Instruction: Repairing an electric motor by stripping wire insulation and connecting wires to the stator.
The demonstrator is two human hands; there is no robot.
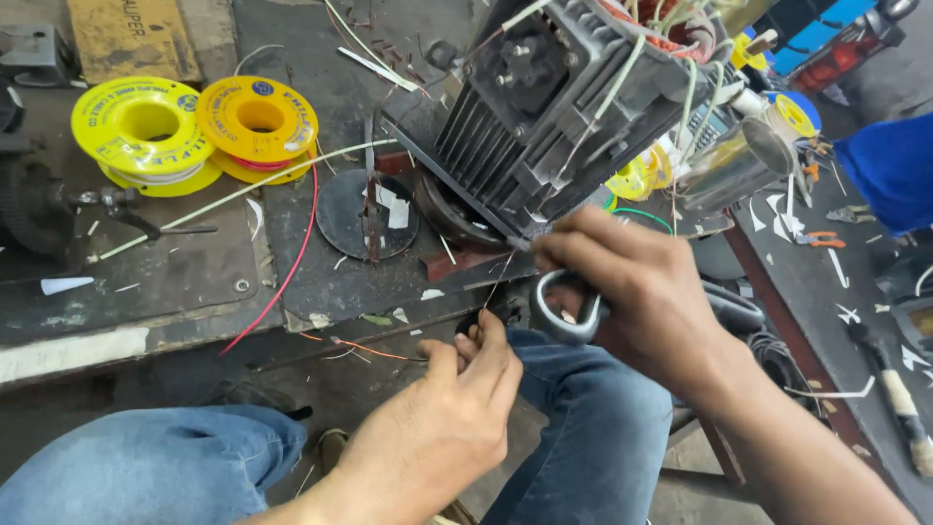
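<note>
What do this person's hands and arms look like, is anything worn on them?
Both are bare. The left hand and the right hand wear no gloves, and no rings, watch or bands show. Both forearms are uncovered as far as the picture edge, with no sleeve in sight. Below them, the person's legs are in blue jeans.

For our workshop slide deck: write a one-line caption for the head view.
Right hand grips grey-handled scissors beside a finned grey metal motor housing; left hand pinches a thin wire.
</note>
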